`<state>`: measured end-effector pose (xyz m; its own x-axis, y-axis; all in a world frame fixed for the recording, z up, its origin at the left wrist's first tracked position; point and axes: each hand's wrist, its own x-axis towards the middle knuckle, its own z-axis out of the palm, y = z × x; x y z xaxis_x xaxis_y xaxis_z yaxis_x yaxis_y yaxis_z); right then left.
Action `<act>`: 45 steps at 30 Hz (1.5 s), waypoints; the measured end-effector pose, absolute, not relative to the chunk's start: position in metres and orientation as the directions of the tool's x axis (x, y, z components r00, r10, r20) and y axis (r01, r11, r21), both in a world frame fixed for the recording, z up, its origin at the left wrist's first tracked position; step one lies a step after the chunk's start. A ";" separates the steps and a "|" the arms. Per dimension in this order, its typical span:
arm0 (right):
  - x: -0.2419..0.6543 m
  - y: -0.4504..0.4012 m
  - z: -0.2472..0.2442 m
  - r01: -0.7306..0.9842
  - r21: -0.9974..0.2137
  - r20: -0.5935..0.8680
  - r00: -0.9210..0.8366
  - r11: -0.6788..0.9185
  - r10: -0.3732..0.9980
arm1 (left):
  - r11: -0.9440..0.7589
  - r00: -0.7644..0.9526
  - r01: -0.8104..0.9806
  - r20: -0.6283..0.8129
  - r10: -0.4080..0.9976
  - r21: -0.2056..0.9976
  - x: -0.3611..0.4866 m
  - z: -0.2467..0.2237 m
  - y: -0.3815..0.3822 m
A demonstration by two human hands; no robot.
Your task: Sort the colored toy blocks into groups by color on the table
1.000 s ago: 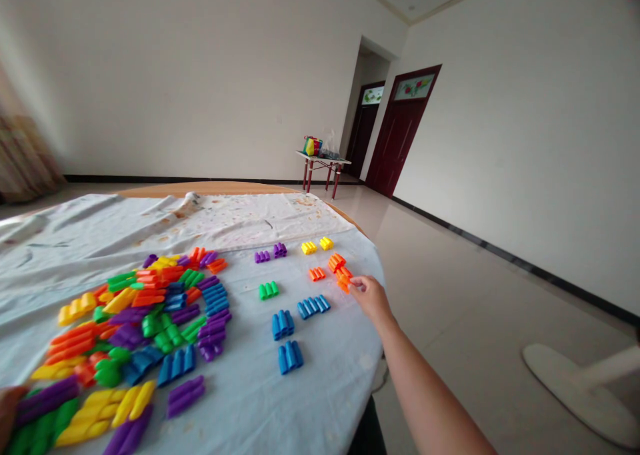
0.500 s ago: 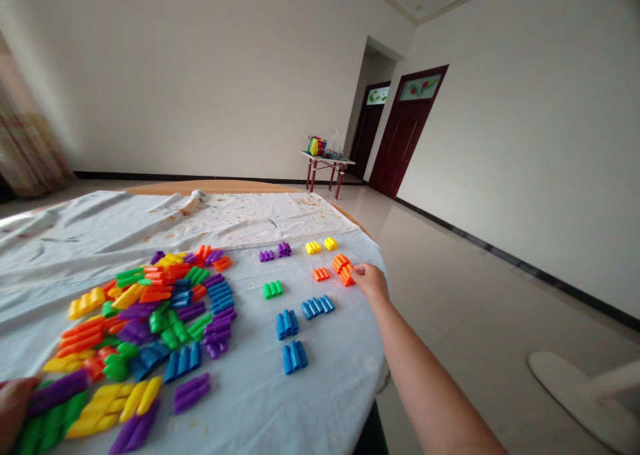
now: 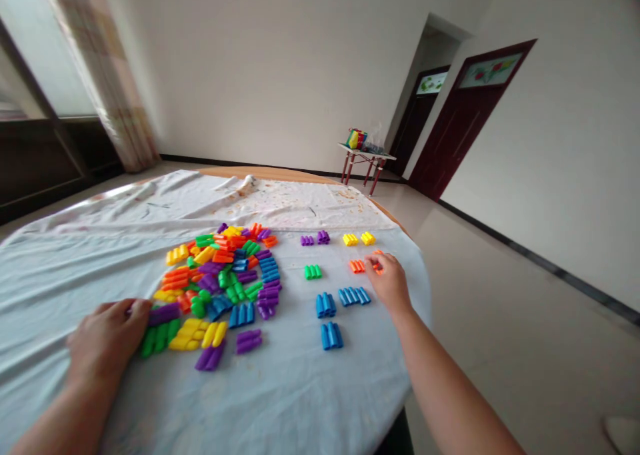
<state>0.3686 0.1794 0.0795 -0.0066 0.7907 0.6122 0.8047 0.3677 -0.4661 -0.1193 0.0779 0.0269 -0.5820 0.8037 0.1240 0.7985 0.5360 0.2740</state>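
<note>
Blocks (image 3: pixel 332 336) sit by color toward table's right edge (image 3: pixel 424 275); big pile (image 3: pixel 231 288) unsorted. Can't tell if right hand (image 3: pixel 391 282) or left hand (image 3: pixel 110 332) grips.

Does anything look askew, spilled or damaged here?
The cloth sits askew, leaving part of the table uncovered at the far edge; its far part is creased and brown-marked, stains or pattern, I can't tell. The blocks show no obvious damage.

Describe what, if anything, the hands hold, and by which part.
Holding is unclear: the right hand partly hides orange blocks; the left hand is at one end of a purple block.
</note>
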 end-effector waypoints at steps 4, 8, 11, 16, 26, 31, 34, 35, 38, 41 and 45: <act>0.294 0.148 0.085 0.630 -0.500 0.576 -0.270 0.594 0.771 | 0.563 -0.608 0.772 0.088 0.789 0.295 -0.106 0.040 0.071; 0.233 0.125 0.083 0.490 -0.512 0.470 -0.527 0.705 0.708 | 0.556 -0.605 0.773 0.092 0.791 0.306 -0.099 0.045 0.071; 0.209 0.125 0.077 0.540 -0.473 0.394 -0.577 0.696 0.715 | 0.546 -0.597 0.777 0.090 0.797 0.313 -0.097 0.046 0.068; 0.201 0.133 0.065 0.614 -0.422 0.239 -0.634 0.667 0.735 | 0.537 -0.589 0.780 0.087 0.803 0.321 -0.096 0.048 0.067; 0.205 0.107 0.065 0.527 -0.543 0.331 -0.581 0.654 0.743 | 0.550 -0.601 0.772 0.085 0.795 0.318 -0.101 0.045 0.070; 0.213 0.101 0.072 0.526 -0.528 0.295 -0.623 0.667 0.725 | 0.542 -0.596 0.777 0.095 0.798 0.321 -0.101 0.044 0.070; 0.213 0.099 0.070 0.590 -0.448 0.241 -0.644 0.672 0.726 | 0.542 -0.596 0.778 0.098 0.797 0.319 -0.104 0.041 0.071; 0.212 0.098 0.068 0.612 -0.423 0.223 -0.645 0.668 0.731 | 0.542 -0.596 0.777 0.097 0.797 0.319 -0.106 0.040 0.072; 0.210 0.095 0.062 0.646 -0.401 0.183 -0.638 0.649 0.748 | 0.549 -0.601 0.772 0.087 0.795 0.321 -0.109 0.038 0.072; 0.209 0.091 0.063 0.614 -0.441 0.174 -0.657 0.655 0.733 | 0.549 -0.596 0.773 0.069 0.800 0.319 -0.111 0.036 0.072; 0.218 0.104 0.079 0.574 -0.498 0.248 -0.624 0.650 0.741 | 0.556 -0.599 0.773 0.064 0.798 0.306 -0.110 0.035 0.073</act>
